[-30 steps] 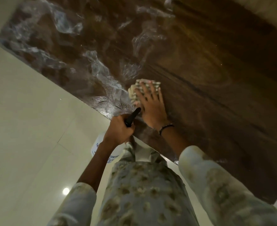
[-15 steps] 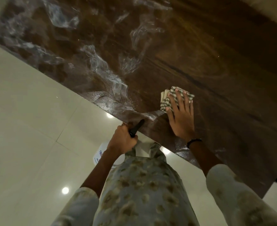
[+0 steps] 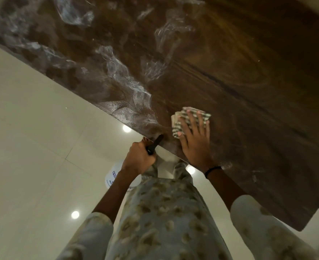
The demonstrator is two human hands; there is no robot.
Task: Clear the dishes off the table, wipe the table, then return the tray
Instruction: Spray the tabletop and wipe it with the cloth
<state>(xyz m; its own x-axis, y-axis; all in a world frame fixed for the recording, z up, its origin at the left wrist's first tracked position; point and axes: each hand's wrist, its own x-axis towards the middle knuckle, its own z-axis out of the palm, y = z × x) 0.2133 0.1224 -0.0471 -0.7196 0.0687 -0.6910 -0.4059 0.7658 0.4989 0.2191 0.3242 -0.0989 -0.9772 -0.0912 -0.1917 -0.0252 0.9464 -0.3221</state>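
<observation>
A dark brown wooden table (image 3: 239,76) fills the upper right of the head view, with wet smears across its left half. A folded green-and-white checked cloth (image 3: 177,124) lies near the table's near edge. My right hand (image 3: 195,139) presses flat on the cloth with straight spread fingers. My left hand (image 3: 139,158) hangs just off the table edge and grips the black trigger head of a white spray bottle (image 3: 115,178), whose body shows below my wrist.
Pale glossy floor tiles (image 3: 33,147) lie left of and below the table, with bright ceiling-light reflections. The table's right corner (image 3: 303,228) ends near my right sleeve. No dishes or tray are in view.
My right hand slid the cloth right along the near edge, then back a little to the left. The left hand stayed by the edge with the spray bottle.
</observation>
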